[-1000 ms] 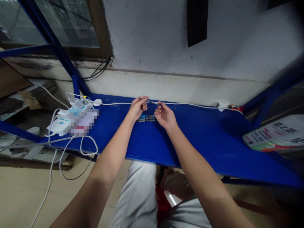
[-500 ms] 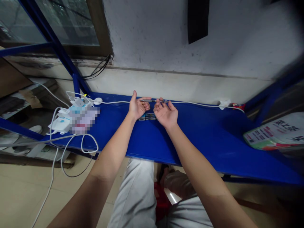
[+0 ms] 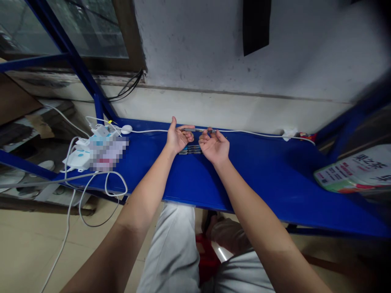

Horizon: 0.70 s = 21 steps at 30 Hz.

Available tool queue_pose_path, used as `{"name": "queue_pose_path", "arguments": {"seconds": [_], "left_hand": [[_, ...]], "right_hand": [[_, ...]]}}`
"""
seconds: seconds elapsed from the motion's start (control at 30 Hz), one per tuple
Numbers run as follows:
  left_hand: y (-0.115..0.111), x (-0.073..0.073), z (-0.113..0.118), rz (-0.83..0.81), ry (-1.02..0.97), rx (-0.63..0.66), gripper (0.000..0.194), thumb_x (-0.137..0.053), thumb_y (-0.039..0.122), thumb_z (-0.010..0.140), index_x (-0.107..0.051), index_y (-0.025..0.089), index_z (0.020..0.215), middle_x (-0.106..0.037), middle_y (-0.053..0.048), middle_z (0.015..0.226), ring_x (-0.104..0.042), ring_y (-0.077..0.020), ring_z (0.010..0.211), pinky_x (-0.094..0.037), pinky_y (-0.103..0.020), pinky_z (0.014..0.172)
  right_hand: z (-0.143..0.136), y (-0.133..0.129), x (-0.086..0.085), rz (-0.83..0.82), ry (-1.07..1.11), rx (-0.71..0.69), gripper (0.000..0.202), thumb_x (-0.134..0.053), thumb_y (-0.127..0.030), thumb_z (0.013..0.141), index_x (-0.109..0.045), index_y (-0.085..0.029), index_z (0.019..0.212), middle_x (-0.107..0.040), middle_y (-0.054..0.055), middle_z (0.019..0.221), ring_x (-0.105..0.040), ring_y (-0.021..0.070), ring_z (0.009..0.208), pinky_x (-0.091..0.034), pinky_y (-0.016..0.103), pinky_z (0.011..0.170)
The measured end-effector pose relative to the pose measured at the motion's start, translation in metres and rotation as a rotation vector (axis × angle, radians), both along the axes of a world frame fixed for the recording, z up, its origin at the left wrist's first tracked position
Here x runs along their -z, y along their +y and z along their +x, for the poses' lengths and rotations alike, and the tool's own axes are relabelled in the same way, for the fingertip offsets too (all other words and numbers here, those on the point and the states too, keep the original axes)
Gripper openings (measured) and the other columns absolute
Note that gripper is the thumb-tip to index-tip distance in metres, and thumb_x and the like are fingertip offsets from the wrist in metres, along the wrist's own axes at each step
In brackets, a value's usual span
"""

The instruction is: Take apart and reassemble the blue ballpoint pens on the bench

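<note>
My left hand [image 3: 177, 138], palm up with the thumb raised, holds the grey barrel of a pen [image 3: 188, 130] along its index finger. A narrow brass-coloured piece shows at the barrel's right end, between the hands. My right hand [image 3: 214, 147], also palm up, pinches a dark, slender pen part [image 3: 211, 131] in its fingertips, in line with the barrel. Whether the two parts touch is too small to tell. Below and between the hands, several pens [image 3: 193, 149] lie side by side on the blue table [image 3: 195, 179]; my right hand hides their right ends.
White power strips [image 3: 81, 156] and looped cables stand at the left, beside a blurred-out patch. A white cord [image 3: 244, 132] runs along the back edge by the wall. A printed bag [image 3: 354, 171] lies at the right. A blue frame post [image 3: 67, 61] rises at left.
Between my hands, the brass-coloured piece at the end of the grey barrel now shows more clearly. My right hand's fingers have shifted slightly; the rest looks almost the same.
</note>
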<state>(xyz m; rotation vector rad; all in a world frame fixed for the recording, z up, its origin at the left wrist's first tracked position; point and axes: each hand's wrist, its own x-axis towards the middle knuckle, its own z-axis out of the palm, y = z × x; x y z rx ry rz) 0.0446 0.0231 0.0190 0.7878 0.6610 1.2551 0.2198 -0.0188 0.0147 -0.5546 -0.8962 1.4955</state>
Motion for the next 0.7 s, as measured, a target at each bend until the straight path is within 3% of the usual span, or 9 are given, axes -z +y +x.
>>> {"name": "queue_pose_path", "arguments": {"seconds": [0.53,0.7], "left_hand": [[-0.0008,0.0008,0.0013,-0.004,-0.012,-0.003,0.094,-0.028,0.089,0.092,-0.083,0.014,0.102,-0.064,-0.011,0.052,-0.071,-0.0256,0.061,-0.056,-0.041,0.063],[-0.0023,-0.0007,0.0017,-0.01,0.021,-0.008,0.097,-0.026,0.09,0.091,-0.082,0.012,0.109,-0.067,-0.013,0.057,-0.073,-0.0282,0.068,-0.056,-0.042,0.066]], "right_hand": [[-0.0003,-0.0008,-0.0012,-0.031,0.017,0.018,0.034,-0.056,-0.057,0.093,-0.063,-0.024,0.096,-0.066,0.011,0.09,-0.058,0.0238,0.083,-0.051,0.041,0.074],[-0.0006,-0.0004,-0.0006,-0.022,0.016,0.012,0.037,-0.055,-0.06,0.093,-0.063,-0.025,0.096,-0.065,0.011,0.092,-0.058,0.0251,0.085,-0.051,0.042,0.074]]}}
